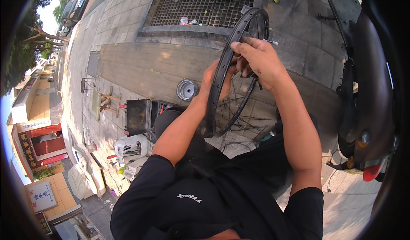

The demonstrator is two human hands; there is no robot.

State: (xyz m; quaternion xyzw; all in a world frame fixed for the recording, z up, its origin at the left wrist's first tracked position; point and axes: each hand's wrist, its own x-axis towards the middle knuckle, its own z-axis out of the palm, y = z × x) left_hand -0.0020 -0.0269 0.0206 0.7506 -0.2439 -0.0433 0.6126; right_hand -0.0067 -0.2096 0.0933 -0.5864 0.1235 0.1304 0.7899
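Observation:
A black bicycle wheel rim (217, 82) with a row of small holes stands upright and tilted in front of me. My right hand (261, 62) is closed at its upper part, the thumb pressed against the rim. Behind the rim's near side, my left hand (217, 79) is partly covered; its curled fingers meet the right fingers inside the hoop, and what they hold is hidden. Thin dark spokes (244, 122) show through and below the hoop. A short pale rod-like piece (271, 42) sticks out beyond my right hand.
Left of the wheel are a round metal bowl (186, 89), an open black toolbox (139, 116), a white plastic container (130, 148) and a wooden stool (110, 101). A metal grate (192, 5) lies ahead. A dark motorbike or scooter (376, 94) stands close on the right.

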